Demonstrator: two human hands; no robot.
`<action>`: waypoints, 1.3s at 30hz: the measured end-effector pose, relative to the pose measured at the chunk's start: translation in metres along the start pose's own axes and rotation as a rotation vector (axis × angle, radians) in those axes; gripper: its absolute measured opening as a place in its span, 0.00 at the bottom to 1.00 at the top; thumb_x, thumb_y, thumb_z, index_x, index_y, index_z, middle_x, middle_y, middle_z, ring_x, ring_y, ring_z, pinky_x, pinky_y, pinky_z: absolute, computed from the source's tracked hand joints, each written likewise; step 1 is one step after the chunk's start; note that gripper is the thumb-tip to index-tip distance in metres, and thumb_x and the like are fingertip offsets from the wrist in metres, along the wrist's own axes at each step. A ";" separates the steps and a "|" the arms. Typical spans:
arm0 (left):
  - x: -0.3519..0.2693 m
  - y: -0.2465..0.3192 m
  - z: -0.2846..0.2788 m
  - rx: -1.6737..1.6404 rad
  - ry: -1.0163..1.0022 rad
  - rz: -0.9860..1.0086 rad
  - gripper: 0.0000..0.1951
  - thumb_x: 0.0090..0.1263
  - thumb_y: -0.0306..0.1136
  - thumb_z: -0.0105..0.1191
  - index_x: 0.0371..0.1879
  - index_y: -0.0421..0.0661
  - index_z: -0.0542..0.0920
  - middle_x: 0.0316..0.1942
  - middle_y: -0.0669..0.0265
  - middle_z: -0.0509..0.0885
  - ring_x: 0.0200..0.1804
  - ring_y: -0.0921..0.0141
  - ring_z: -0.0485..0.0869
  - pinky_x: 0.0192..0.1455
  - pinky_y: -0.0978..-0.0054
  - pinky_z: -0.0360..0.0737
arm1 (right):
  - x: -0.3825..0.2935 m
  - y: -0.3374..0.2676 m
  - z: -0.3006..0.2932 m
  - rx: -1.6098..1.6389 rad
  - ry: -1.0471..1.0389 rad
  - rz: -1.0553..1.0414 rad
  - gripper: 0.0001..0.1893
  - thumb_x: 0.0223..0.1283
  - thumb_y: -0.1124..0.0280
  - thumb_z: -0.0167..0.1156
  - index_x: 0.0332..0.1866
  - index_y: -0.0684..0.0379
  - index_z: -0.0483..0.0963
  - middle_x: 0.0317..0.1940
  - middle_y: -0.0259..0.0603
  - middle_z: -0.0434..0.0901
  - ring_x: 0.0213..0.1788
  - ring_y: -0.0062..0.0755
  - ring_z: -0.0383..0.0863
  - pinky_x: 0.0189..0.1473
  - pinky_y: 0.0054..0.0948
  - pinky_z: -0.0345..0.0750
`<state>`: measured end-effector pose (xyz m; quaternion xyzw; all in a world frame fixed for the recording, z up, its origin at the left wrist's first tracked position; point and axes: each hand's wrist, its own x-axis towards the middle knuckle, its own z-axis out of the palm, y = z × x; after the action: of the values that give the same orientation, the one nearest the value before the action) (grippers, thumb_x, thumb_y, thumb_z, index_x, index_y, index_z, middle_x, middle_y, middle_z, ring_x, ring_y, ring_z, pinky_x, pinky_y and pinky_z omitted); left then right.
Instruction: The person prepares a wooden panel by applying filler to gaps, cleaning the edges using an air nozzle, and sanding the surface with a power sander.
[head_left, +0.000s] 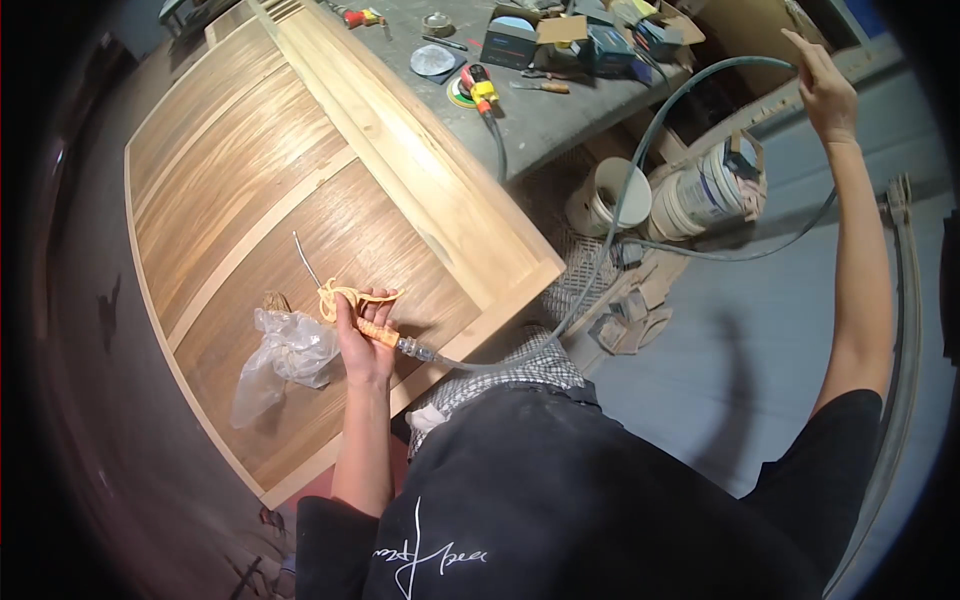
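In my left hand lies an orange air blow gun, its thin metal nozzle pointing away over a wooden panel. Pale yellow cord or strip is wound around the gun's upper part. A grey air hose runs from its coupling, past my waist, and arcs up to the right. My right hand is raised at the far right, holding that hose; its grip is partly hidden. Beside my left hand, a crumpled clear plastic bag rests on the panel, with a brown lump behind it.
A grey workbench behind the panel bears a round sander, an abrasive disc and open boxes. White buckets stand to its right. Wood scraps and a hose loop lie lower down.
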<state>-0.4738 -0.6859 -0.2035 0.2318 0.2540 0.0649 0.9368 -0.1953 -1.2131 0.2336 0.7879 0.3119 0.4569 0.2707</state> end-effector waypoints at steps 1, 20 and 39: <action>-0.003 -0.003 0.008 0.007 0.034 0.008 0.28 0.80 0.61 0.49 0.53 0.45 0.79 0.49 0.63 0.87 0.55 0.64 0.86 0.39 0.74 0.81 | 0.007 -0.004 0.017 0.026 -0.011 0.017 0.28 0.68 0.74 0.58 0.71 0.32 0.73 0.46 0.29 0.83 0.39 0.42 0.85 0.36 0.37 0.83; 0.127 -0.199 0.279 0.010 0.093 0.059 0.28 0.81 0.62 0.46 0.54 0.45 0.79 0.46 0.58 0.88 0.53 0.64 0.87 0.45 0.70 0.84 | -0.128 -0.095 0.454 0.666 -0.532 0.369 0.15 0.67 0.76 0.54 0.55 0.50 0.80 0.43 0.47 0.83 0.48 0.55 0.85 0.49 0.51 0.81; 0.273 -0.301 0.396 0.014 0.110 -0.092 0.27 0.85 0.57 0.44 0.59 0.41 0.73 0.52 0.54 0.84 0.50 0.64 0.85 0.56 0.65 0.85 | -0.138 -0.239 0.307 1.857 -0.604 0.606 0.16 0.67 0.72 0.69 0.56 0.66 0.82 0.39 0.45 0.81 0.33 0.34 0.82 0.35 0.29 0.80</action>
<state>-0.0368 -1.0454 -0.1635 0.2223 0.3159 0.0329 0.9218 -0.0342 -1.2008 -0.1463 0.8147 0.2493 -0.1335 -0.5062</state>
